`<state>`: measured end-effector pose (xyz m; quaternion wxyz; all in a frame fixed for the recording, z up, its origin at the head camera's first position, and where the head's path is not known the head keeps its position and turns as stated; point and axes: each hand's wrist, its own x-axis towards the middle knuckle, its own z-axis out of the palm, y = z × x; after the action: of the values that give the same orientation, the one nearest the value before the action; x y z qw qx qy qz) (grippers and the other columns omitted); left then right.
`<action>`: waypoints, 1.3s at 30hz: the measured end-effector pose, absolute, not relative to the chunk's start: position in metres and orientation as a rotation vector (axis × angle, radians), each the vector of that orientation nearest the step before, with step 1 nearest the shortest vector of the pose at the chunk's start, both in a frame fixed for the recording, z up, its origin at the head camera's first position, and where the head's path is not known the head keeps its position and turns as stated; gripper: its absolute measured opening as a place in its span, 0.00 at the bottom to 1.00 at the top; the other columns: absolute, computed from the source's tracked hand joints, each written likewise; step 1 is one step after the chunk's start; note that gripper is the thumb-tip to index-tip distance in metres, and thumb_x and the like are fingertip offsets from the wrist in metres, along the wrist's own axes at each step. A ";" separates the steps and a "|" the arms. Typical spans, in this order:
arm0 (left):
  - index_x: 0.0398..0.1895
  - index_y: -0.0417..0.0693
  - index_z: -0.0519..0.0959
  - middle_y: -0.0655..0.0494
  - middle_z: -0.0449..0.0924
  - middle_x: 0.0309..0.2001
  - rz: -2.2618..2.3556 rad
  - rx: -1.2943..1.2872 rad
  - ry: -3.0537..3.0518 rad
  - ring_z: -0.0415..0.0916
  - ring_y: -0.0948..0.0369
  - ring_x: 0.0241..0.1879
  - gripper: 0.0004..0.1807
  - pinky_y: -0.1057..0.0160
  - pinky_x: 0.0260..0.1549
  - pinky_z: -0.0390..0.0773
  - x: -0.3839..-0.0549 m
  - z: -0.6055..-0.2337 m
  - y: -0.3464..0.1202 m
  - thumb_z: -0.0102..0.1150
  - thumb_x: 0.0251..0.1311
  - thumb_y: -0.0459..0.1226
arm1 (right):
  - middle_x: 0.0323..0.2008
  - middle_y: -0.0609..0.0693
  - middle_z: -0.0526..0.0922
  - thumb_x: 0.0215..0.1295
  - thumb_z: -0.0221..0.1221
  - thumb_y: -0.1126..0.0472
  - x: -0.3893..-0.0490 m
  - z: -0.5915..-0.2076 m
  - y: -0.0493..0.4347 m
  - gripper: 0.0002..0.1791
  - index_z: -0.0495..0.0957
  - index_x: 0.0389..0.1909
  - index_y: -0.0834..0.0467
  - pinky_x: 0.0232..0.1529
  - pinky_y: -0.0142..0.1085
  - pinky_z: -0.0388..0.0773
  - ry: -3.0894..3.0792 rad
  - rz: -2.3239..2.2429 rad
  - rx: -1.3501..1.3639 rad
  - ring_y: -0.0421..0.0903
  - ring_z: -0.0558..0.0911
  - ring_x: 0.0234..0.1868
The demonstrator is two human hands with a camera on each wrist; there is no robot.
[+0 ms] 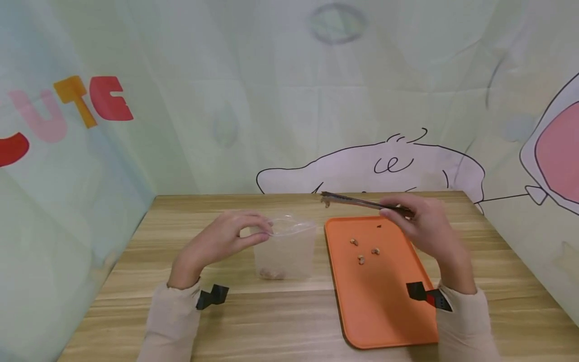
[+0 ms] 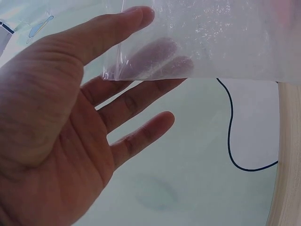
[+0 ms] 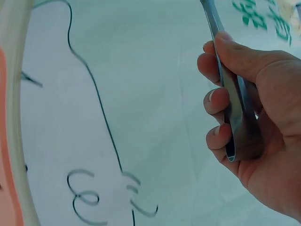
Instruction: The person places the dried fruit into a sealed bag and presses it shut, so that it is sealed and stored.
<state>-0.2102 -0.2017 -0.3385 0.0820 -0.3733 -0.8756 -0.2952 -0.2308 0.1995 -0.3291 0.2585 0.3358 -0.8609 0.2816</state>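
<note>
My left hand point(image 1: 221, 239) pinches the upper left edge of a clear plastic zip bag point(image 1: 289, 251), thumb in front and fingertips behind the film in the left wrist view. The bag stands upright on the table with its mouth up, and some small brownish pieces point(image 1: 271, 274) lie at its bottom. In my right hand point(image 1: 429, 226) are metal tongs point(image 3: 240, 122), their arms pressed close together. A small brown curled piece point(image 1: 326, 203) hangs at the tongs' tips, above and right of the bag's mouth. The little finger of my left hand extends free below the bag's edge.
An orange tray point(image 1: 384, 306) lies to the right of the bag, under my right forearm. Three small brown pieces point(image 1: 361, 260) and a dark speck point(image 1: 379, 226) are on it. The wooden table point(image 1: 271, 322) ends at a printed cloth backdrop point(image 1: 226, 100).
</note>
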 end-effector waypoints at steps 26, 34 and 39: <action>0.40 0.52 0.86 0.64 0.84 0.45 -0.879 -1.115 -2.633 0.81 0.63 0.47 0.04 0.55 0.49 0.80 -0.210 -0.339 -0.200 0.64 0.66 0.38 | 0.35 0.44 0.86 0.61 0.69 0.67 -0.233 -0.334 0.216 0.10 0.85 0.43 0.58 0.33 0.33 0.81 -2.563 0.759 0.889 0.38 0.82 0.33; 0.40 0.54 0.86 0.65 0.85 0.45 -0.873 -1.107 -2.616 0.82 0.63 0.46 0.03 0.56 0.49 0.80 -0.211 -0.338 -0.203 0.66 0.65 0.38 | 0.37 0.46 0.86 0.64 0.68 0.61 -0.248 -0.347 0.239 0.11 0.86 0.46 0.57 0.35 0.36 0.79 -2.822 0.825 0.800 0.43 0.80 0.36; 0.41 0.54 0.86 0.64 0.85 0.45 -0.872 -1.100 -2.619 0.82 0.63 0.47 0.04 0.55 0.49 0.80 -0.209 -0.337 -0.203 0.66 0.65 0.37 | 0.37 0.46 0.85 0.62 0.69 0.62 -0.259 -0.364 0.250 0.12 0.85 0.46 0.60 0.35 0.34 0.78 -2.954 0.897 0.798 0.44 0.79 0.37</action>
<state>-0.2094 -0.2034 -0.3370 0.0851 -0.3688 -0.8781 -0.2926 -0.2591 0.2502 -0.3638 -0.0235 0.2502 -0.9262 0.2812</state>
